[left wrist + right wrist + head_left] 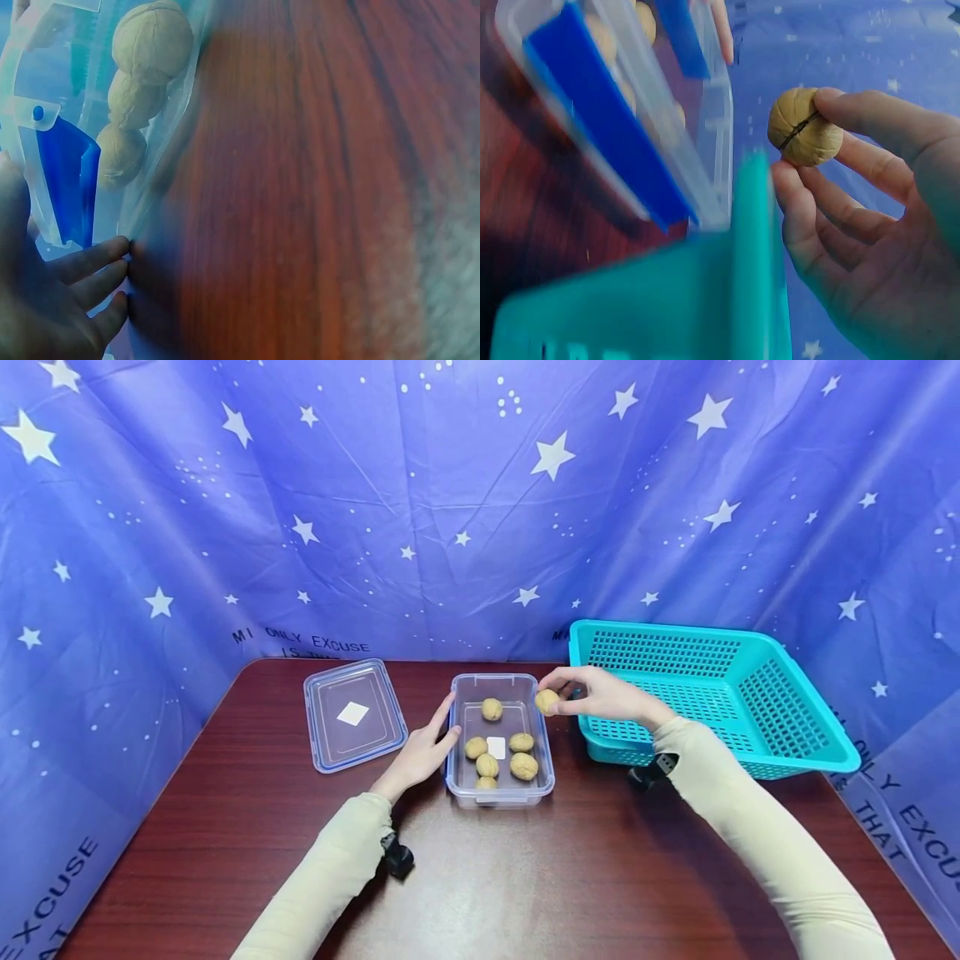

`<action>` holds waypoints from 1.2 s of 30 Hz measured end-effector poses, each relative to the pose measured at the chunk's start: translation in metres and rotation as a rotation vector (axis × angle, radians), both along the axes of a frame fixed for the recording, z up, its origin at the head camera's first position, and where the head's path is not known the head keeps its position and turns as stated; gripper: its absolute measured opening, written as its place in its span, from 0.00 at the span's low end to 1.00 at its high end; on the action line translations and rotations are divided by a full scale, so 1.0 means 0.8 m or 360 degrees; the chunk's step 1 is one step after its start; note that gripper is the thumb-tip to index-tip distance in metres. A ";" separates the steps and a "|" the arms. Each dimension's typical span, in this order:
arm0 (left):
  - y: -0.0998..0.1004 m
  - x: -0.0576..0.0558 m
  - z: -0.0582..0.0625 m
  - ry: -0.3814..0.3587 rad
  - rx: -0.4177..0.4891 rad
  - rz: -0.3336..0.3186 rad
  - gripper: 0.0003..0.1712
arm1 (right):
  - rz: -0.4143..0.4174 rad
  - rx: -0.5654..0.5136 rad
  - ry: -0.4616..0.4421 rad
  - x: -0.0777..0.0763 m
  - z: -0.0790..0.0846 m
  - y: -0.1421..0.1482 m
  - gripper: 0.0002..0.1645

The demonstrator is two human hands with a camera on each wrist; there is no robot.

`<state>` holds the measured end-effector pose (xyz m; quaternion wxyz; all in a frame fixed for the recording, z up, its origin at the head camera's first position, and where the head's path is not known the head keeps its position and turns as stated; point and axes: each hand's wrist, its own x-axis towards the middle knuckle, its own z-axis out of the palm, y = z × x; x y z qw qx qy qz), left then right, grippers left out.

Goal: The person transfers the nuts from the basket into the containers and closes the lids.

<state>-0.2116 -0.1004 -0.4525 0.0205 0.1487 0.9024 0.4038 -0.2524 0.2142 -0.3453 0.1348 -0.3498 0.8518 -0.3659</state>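
Between thumb and fingers, my right hand [600,695] pinches a walnut [805,127], tan with a dark seam, just off the right rim of a clear plastic container [455,689]. Inside the container lie several walnuts [523,766] and a white square label [496,748]. Against the container's left side rests my left hand [422,752], its fingers extended; in the left wrist view the fingertips [118,244] touch the wall below a blue latch [71,180]. Another blue latch [604,112] hangs down on the side nearer my right hand.
A turquoise slotted basket [813,693] stands to the right, close beside the container. On the left lies a clear lid [333,735] with a blue seal and a white label. Behind the dark red wooden table [247,827] hangs a blue star-printed curtain [420,468].
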 end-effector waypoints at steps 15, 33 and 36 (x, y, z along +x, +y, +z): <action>-0.017 -0.007 0.011 0.0075 0.0006 0.0013 0.30 | 0.0213 0.0157 0.0108 0.004 -0.030 -0.064 0.19; -0.114 -0.008 0.021 0.0302 0.0166 0.0249 0.23 | 0.0167 0.0128 0.0123 0.001 -0.034 -0.091 0.18; -0.134 -0.008 0.014 0.0316 0.0136 0.0330 0.22 | 0.0170 0.0064 0.0075 0.001 -0.036 -0.095 0.16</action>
